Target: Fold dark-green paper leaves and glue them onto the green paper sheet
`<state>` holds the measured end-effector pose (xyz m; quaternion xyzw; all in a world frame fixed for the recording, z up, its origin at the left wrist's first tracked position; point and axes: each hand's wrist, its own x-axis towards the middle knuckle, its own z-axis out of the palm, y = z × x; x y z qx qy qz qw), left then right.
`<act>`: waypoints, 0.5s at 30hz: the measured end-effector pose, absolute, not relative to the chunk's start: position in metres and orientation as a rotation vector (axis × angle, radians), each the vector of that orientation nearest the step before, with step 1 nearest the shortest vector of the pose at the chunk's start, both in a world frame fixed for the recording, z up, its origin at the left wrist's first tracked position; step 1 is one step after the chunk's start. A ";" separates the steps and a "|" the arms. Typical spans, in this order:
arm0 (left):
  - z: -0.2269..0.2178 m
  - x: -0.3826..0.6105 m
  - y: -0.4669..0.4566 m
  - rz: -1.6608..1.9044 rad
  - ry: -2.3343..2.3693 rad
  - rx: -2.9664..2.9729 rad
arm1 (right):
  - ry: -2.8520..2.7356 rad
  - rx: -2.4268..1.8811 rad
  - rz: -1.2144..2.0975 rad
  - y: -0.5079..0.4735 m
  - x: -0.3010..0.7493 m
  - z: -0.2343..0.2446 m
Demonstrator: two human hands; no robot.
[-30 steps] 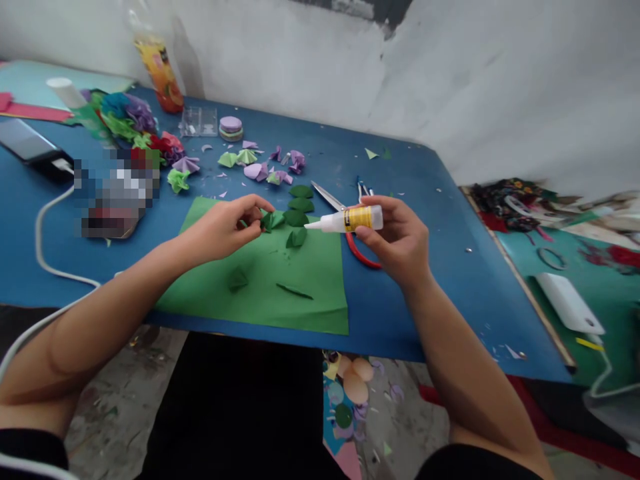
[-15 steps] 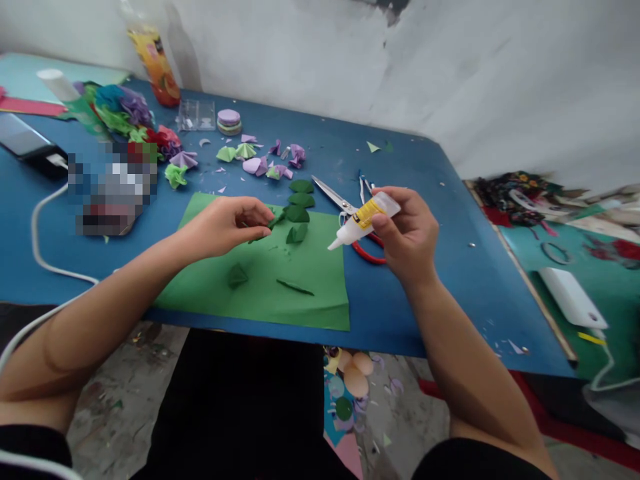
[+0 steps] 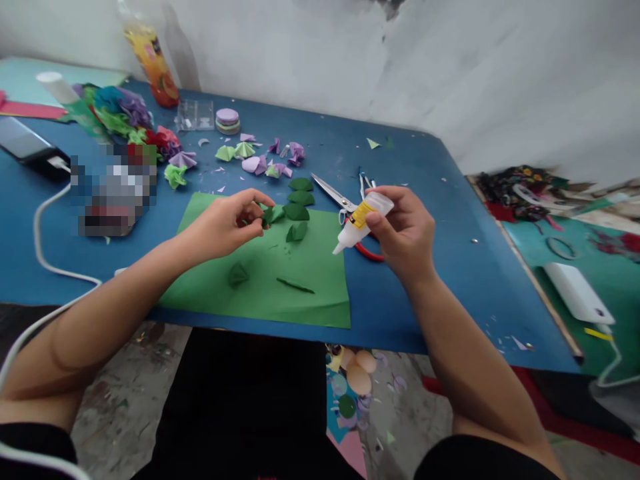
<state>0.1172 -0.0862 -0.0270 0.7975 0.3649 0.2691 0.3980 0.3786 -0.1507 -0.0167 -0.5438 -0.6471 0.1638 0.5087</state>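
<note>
My left hand (image 3: 227,223) pinches a small folded dark green paper piece (image 3: 273,215) above the green paper sheet (image 3: 260,280). My right hand (image 3: 403,230) grips a white glue bottle (image 3: 361,220) with a yellow label, its nozzle tilted down and to the left, a short way right of the folded piece. Other dark green folded pieces (image 3: 299,197) lie on the sheet's far edge, just beyond my left fingers. Another folded piece (image 3: 238,274) and a thin green strip (image 3: 295,285) lie nearer me on the sheet.
Red-handled scissors (image 3: 345,207) lie behind the glue bottle on the blue table (image 3: 450,253). Purple and light green folded papers (image 3: 260,160), a stack of paper circles (image 3: 228,121), a clear box (image 3: 195,117), a bottle (image 3: 150,60), a phone (image 3: 27,143) and a white cable (image 3: 45,227) sit at the left.
My right hand tilted the glue bottle from level to nozzle-down and drew it a little away from the folded piece. My left hand kept its pinch almost in place.
</note>
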 end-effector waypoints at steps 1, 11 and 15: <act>-0.026 0.117 -0.086 0.687 0.924 2.028 | -1.558 -1.314 0.399 -0.151 0.379 -0.017; -0.024 0.119 -0.086 0.678 0.982 1.937 | -1.574 -1.326 0.448 -0.152 0.377 -0.019; -0.024 0.119 -0.085 0.651 1.002 1.880 | -1.577 -1.313 0.455 -0.152 0.376 -0.019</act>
